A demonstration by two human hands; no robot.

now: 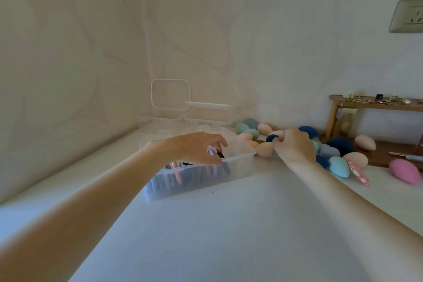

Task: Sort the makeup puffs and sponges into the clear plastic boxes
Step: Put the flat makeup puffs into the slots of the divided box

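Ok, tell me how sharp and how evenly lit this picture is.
Head view: soft all over, hazy and low in contrast; wide-angle bending at the edges, where the forearms stretch; the clear box blends into the pale table; the things in the left hand are blurred; the right hand reads better.

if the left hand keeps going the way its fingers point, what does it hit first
Probably the stored items inside the near clear box: the left hand curls downward over them, holding a small lilac piece. Depth is unclear.
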